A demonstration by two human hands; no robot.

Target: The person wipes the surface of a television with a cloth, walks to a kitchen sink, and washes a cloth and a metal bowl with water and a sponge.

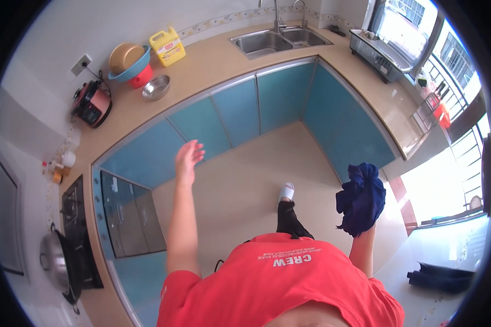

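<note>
A bunched dark blue cloth hangs over and around my right hand, which is hidden beneath it; only the wrist and forearm show below. My left hand is raised on the left with its fingers apart, bare of any object. It is held out in front of the blue cabinet doors, and whether it touches anything is not plain; it looks apart from them. One foot in a white slipper is on the beige floor between my arms.
The counter bears a double sink, yellow jug, steel bowl, stacked basins and pressure cooker. A lidded wok sits on the gas stove. At right are a dish rack, knife holder and folded dark cloth.
</note>
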